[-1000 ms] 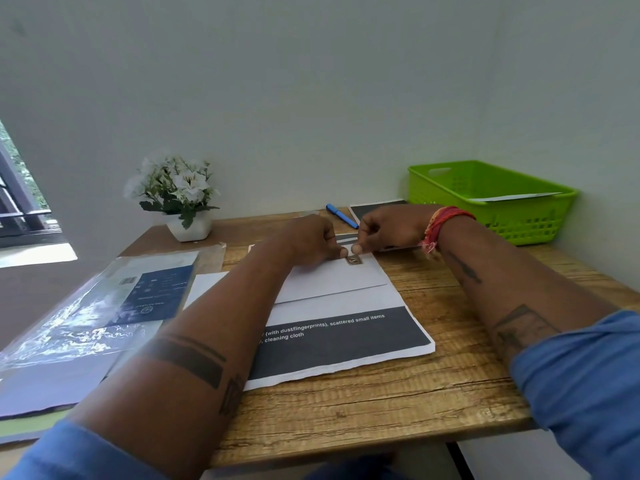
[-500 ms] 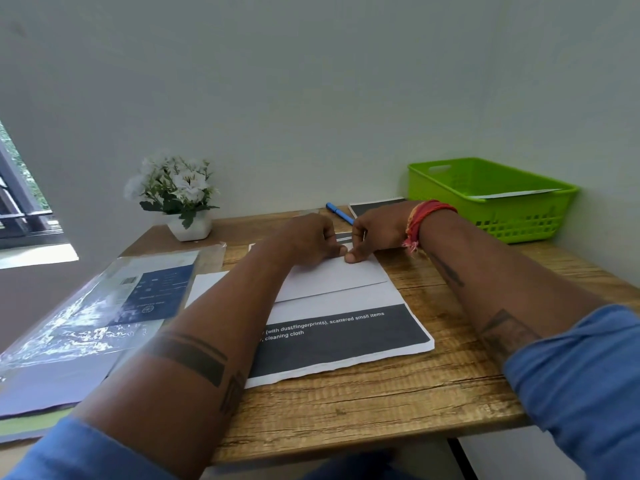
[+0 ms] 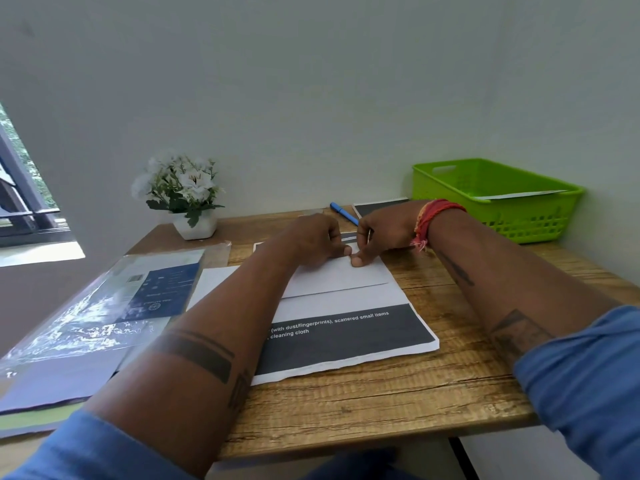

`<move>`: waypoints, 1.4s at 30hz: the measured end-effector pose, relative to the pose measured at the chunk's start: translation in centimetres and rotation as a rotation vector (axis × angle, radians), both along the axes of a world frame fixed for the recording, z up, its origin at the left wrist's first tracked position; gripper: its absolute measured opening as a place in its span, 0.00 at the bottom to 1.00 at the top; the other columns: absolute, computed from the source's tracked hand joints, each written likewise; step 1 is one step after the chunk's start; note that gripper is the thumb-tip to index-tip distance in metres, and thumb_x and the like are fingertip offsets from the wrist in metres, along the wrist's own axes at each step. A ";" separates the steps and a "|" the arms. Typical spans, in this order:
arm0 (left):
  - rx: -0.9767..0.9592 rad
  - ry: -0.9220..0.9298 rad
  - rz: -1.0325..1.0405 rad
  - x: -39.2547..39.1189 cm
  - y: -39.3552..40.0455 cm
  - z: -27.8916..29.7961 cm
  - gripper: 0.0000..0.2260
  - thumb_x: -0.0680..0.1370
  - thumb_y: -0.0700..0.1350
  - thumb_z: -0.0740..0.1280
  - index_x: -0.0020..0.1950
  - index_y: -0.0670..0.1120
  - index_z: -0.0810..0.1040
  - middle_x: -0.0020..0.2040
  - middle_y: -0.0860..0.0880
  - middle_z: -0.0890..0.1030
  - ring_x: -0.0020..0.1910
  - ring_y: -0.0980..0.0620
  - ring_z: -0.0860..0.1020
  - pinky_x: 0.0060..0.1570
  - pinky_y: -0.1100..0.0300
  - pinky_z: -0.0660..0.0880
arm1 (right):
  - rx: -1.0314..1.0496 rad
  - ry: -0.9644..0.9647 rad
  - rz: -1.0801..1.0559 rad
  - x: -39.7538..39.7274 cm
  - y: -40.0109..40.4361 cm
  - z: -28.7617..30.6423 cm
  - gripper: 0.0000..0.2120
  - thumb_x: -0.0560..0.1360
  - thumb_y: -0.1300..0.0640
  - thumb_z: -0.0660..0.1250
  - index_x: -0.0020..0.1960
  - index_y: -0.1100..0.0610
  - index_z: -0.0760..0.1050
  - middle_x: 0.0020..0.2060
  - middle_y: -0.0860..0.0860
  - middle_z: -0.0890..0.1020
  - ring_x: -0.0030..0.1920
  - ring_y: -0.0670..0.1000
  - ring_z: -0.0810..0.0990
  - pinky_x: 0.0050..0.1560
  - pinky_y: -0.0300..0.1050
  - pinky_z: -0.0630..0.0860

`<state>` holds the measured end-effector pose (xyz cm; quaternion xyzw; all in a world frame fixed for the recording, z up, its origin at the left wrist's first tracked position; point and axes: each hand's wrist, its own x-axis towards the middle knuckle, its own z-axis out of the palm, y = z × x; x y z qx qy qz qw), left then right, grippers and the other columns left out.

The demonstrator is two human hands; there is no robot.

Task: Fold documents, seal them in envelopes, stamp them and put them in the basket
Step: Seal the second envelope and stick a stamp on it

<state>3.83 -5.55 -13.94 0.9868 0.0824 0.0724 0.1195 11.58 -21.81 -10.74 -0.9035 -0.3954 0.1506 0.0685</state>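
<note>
Stamp step: both hands at top right corner of envelope, frame centre.

Envelope (image 3: pixel 341 277) lies flat on doc stack (image 3: pixel 346 336), mid-table. Right hand (image 3: pixel 384 233) has fingers curled, thumb tip pressed down on the envelope corner; stamp itself hidden under thumb, so can't confirm seating. Left hand (image 3: pixel 317 239) has fingers curled under, thumb tip on envelope just beside right thumb, steadying it; can't tell if it grips anything. Basket (image 3: pixel 498 202) upper right of frame, well apart, w/ one envelope already inside. Pen (image 3: pixel 344 213) just behind hands. To do well, I judge: press firm and even, rub outward to edges, keep envelope pinned so stamp doesn't skew, check corners before lifting to basket.
</note>
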 end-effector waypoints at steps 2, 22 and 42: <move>0.011 -0.006 -0.005 0.0 0.0 0.0 0.12 0.76 0.58 0.71 0.43 0.53 0.73 0.49 0.51 0.78 0.47 0.51 0.75 0.43 0.57 0.67 | 0.081 -0.003 -0.015 0.3 -0.4 -0.3 0.23 0.71 0.35 0.71 0.54 0.51 0.78 0.47 0.46 0.81 0.46 0.47 0.76 0.44 0.43 0.69; 0.009 -0.057 -0.012 0.0 0.2 -0.5 0.13 0.76 0.59 0.71 0.45 0.51 0.74 0.43 0.54 0.76 0.45 0.51 0.74 0.42 0.57 0.68 | 0.053 -0.124 -0.072 -0.1 0.6 -0.8 0.19 0.77 0.43 0.67 0.57 0.58 0.80 0.53 0.55 0.82 0.47 0.51 0.76 0.42 0.43 0.69; -0.187 -0.140 -0.041 -1.4 0.7 0.2 0.07 0.76 0.51 0.73 0.46 0.49 0.80 0.43 0.51 0.81 0.44 0.50 0.77 0.46 0.54 0.73 | 0.498 0.129 -0.124 0.2 -1.2 -1.4 0.14 0.71 0.45 0.76 0.49 0.53 0.84 0.36 0.47 0.80 0.36 0.45 0.76 0.40 0.40 0.73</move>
